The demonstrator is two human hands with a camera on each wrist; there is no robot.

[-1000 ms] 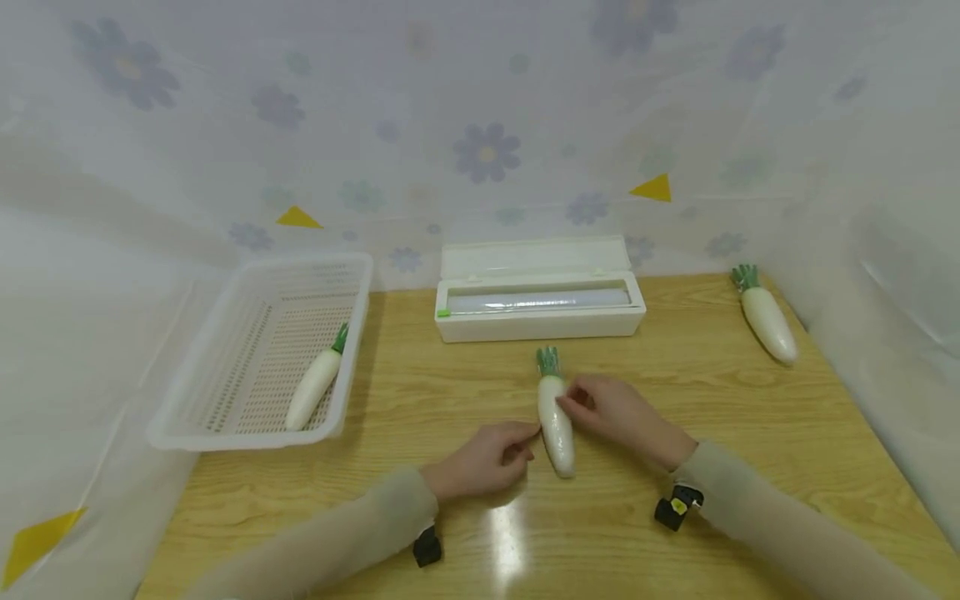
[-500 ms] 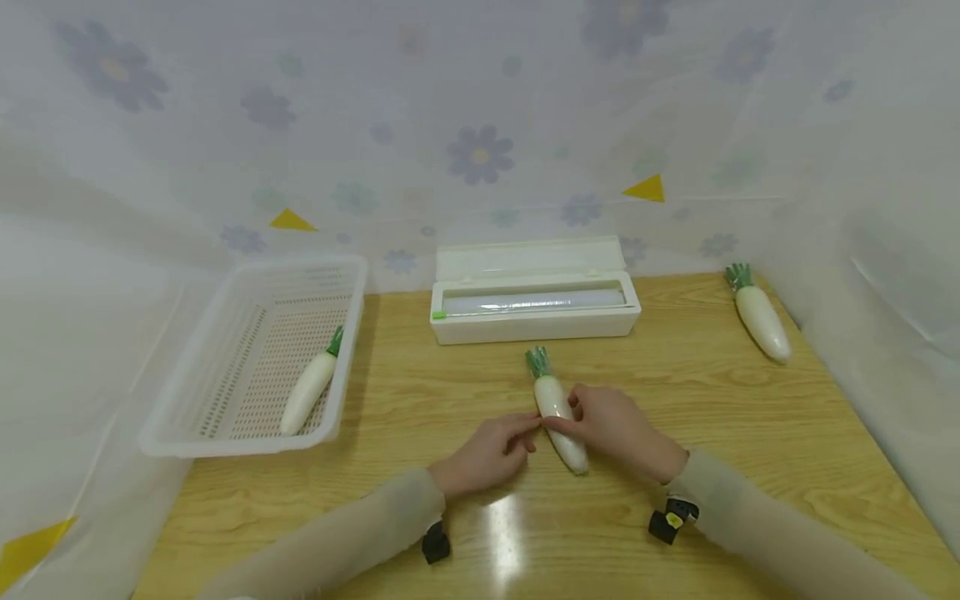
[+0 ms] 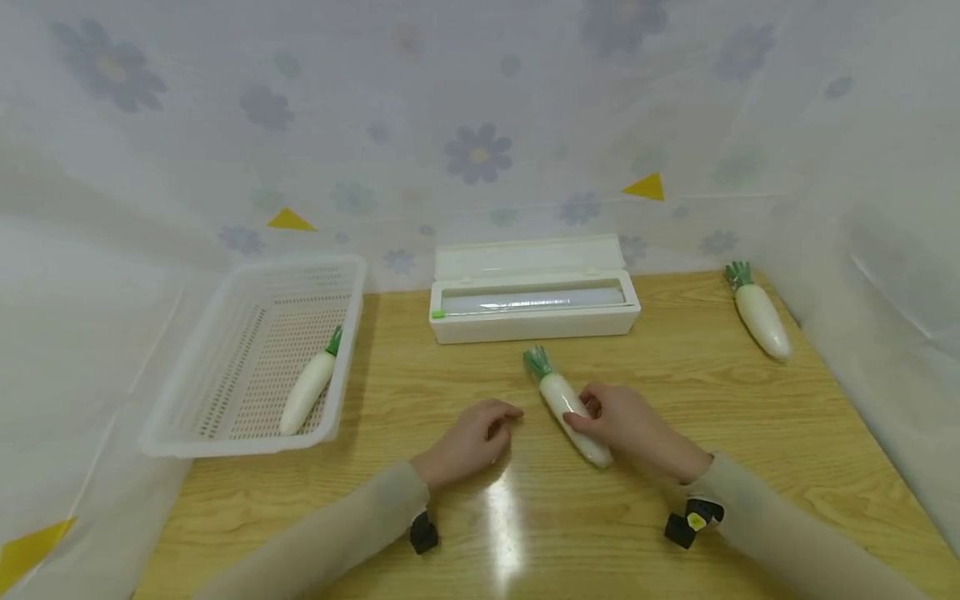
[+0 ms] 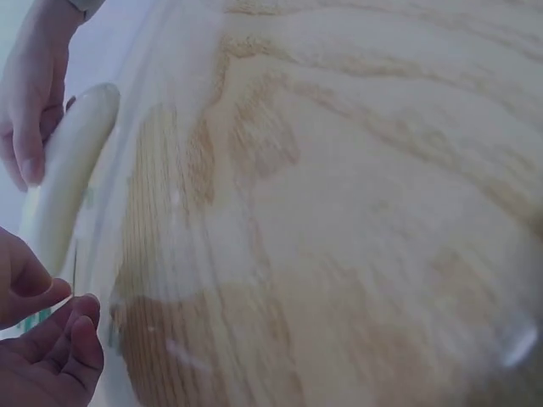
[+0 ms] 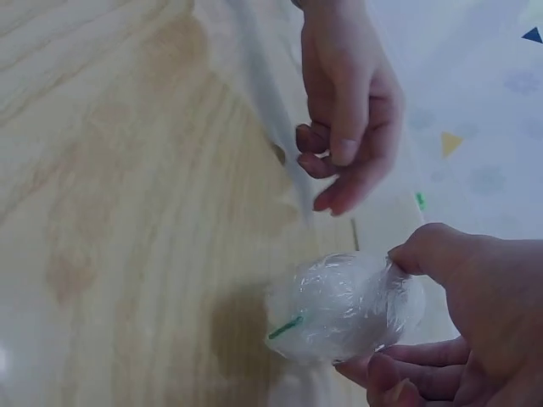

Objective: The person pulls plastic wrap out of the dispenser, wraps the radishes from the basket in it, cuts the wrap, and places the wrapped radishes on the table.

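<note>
My right hand (image 3: pixel 626 425) grips a white radish (image 3: pixel 558 396) around its lower half, thumb on the near side and fingers on the far side. The radish slants on the table, its green leaf stub toward the back left. Shiny clear film covers its rounded end (image 5: pixel 339 309) in the right wrist view. To the left, my left hand (image 3: pixel 468 442) is apart from the radish with loosely bent fingers and nothing in them. The left wrist view shows the radish (image 4: pixel 72 170) between both hands.
Behind the radish stands a white cling film dispenser (image 3: pixel 536 325), lid up, roll inside, green slider at its left. A white plastic basket (image 3: pixel 255 446) at left holds another radish (image 3: pixel 307 393). A third radish (image 3: pixel 763 321) lies at the table's back right.
The radish has turned, its lower end swinging right. My right hand has shifted from touching its side to gripping it. My left hand has drawn away to the left.
</note>
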